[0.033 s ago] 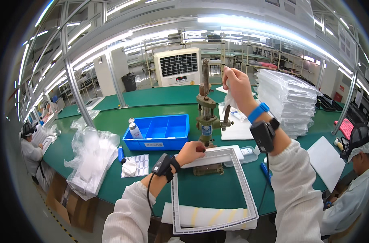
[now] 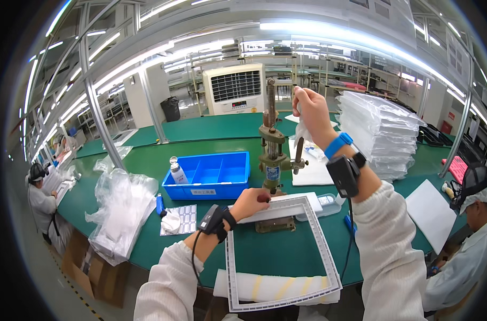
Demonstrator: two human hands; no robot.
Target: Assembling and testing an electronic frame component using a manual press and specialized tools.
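Observation:
A white rectangular plastic frame [image 2: 324, 251] lies with its far side on the base [image 2: 275, 224] of a green hand press [image 2: 274, 152]. My left hand [image 2: 250, 201] is closed at the frame's far side, just under the press's ram; its fingertips are partly hidden. Raised to the right of the press column, my right hand [image 2: 312, 113] is wrapped round the top of the press lever [image 2: 299, 154]. White cloth or wrapping [image 2: 303, 130] shows below that fist. The near side of the frame rests over a white foam roll [image 2: 286, 286] with yellow stripes.
Behind my left hand stands a blue divided bin [image 2: 206, 190] with a small bottle [image 2: 177, 171]. Plastic-wrapped sheets [image 2: 123, 208] lie left; a tall wrapped stack [image 2: 380, 136] stands right. A clear tray [image 2: 329, 206] sits beside the press. People sit at both sides.

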